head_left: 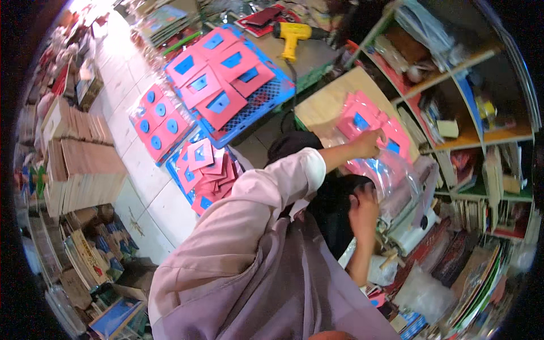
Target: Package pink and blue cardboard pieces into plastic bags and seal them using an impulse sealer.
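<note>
Pink square cards with blue shapes [357, 120] lie on a light wooden board [317, 107], partly inside or under a clear plastic bag [396, 175]. My left hand [367, 145] reaches across from the left. Its fingers are bent together at the bag's upper part, over the cards; the fingertips are partly hidden. Closer to me, my right hand [364, 208] is beside the lower edge of the bag, against the dark cloth over my lap. Its fingers are bent and a little apart, with nothing clearly held in them.
A blue plastic crate [281, 97] bears several pink cards, and more lie in a loose pile [212, 175] beside it. A yellow heat gun [292, 38] rests at the back. Packed shelves [476, 136] stand on the right, and stacked books or boards [85, 164] on the left.
</note>
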### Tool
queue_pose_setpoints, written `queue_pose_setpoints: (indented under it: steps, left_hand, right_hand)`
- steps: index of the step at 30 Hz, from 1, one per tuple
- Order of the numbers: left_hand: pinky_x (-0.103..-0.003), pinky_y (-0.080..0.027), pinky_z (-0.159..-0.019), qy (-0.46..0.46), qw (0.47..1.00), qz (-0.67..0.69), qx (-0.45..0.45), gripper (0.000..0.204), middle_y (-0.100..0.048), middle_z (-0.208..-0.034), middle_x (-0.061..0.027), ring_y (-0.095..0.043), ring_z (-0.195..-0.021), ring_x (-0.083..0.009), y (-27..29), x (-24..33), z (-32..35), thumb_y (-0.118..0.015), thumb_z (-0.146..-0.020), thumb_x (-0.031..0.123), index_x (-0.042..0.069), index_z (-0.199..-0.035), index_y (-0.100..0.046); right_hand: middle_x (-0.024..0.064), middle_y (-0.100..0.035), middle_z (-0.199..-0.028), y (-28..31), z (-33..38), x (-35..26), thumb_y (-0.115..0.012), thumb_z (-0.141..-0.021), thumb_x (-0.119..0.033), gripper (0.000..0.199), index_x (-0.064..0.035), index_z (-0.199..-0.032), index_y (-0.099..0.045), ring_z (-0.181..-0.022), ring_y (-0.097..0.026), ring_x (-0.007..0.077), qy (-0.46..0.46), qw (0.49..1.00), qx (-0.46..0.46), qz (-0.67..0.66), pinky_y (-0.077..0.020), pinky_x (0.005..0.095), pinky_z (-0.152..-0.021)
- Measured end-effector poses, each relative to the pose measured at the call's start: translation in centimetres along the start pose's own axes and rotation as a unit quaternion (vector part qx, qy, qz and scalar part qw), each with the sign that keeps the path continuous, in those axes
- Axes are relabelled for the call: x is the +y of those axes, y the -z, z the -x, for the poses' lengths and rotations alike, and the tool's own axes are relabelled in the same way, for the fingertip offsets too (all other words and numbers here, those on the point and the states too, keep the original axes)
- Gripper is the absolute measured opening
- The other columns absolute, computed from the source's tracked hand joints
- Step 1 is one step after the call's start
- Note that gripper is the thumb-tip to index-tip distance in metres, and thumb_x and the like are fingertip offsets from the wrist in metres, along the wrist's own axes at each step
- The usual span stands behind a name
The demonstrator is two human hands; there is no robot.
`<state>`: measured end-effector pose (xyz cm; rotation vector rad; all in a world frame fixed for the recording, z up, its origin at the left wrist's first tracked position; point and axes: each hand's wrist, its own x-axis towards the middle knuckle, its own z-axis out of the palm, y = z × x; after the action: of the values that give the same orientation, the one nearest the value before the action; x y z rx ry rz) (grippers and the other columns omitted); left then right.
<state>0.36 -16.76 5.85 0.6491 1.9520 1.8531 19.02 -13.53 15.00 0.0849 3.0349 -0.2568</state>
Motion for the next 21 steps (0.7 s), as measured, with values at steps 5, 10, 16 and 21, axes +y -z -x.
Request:
queue_pose_setpoints:
  steps: [5, 10, 16, 21]
  left_hand:
    - [-0.031, -0.049, -0.055, -0.122, 0.980, -0.132, -0.089, 0.026, -0.063, -0.071, -0.0085, -0.061, -0.063, -0.0145, 2.9, -1.3, 2.6, -0.057, -0.069, 0.002, 0.002, -0.095, -0.056]
    - [-0.031, -0.048, -0.055, -0.133, 0.981, -0.111, -0.081, 0.026, -0.063, -0.072, -0.0087, -0.061, -0.064, -0.0151, 3.4, -1.1, 7.0, -0.057, -0.069, 0.002, 0.003, -0.095, -0.057]
    - [-0.031, -0.048, -0.056, -0.126, 0.985, -0.095, -0.067, 0.025, -0.063, -0.073, -0.0089, -0.061, -0.064, -0.0159, 5.5, -1.5, 10.2, -0.057, -0.069, 0.003, 0.003, -0.094, -0.057]
    - [-0.031, -0.048, -0.057, -0.121, 0.987, -0.086, -0.058, 0.025, -0.063, -0.073, -0.0092, -0.061, -0.065, -0.0165, 6.9, -1.7, 11.5, -0.057, -0.069, 0.003, 0.003, -0.094, -0.057]
  right_hand:
    - [0.0103, -0.060, -0.069, 5.6, -7.1, -8.9, -0.062, -0.077, -0.010, 0.013, 0.0023, -0.079, -0.060, -0.063, -0.058, 0.0176, 0.184, 0.914, 0.029, -0.360, -0.0451, 0.0284, -0.061]
    - [0.0132, -0.060, -0.068, -3.8, -21.3, -21.3, -0.066, -0.071, -0.020, 0.020, -0.0013, -0.075, -0.060, -0.066, -0.061, 0.0224, 0.302, 0.893, -0.063, -0.328, -0.0464, 0.0342, -0.061]
    - [0.0175, -0.056, -0.103, -15.8, -25.3, -29.5, -0.072, -0.063, -0.040, 0.063, 0.0013, -0.105, -0.051, -0.099, -0.053, 0.0295, 0.217, 0.967, -0.050, -0.126, -0.0427, 0.0380, -0.083]
    - [0.0196, -0.048, -0.116, -16.4, -24.4, -32.7, -0.075, -0.059, -0.044, 0.082, -0.0003, -0.118, -0.040, -0.112, -0.042, 0.0344, 0.154, 0.978, -0.084, -0.115, -0.0328, 0.0444, -0.094]
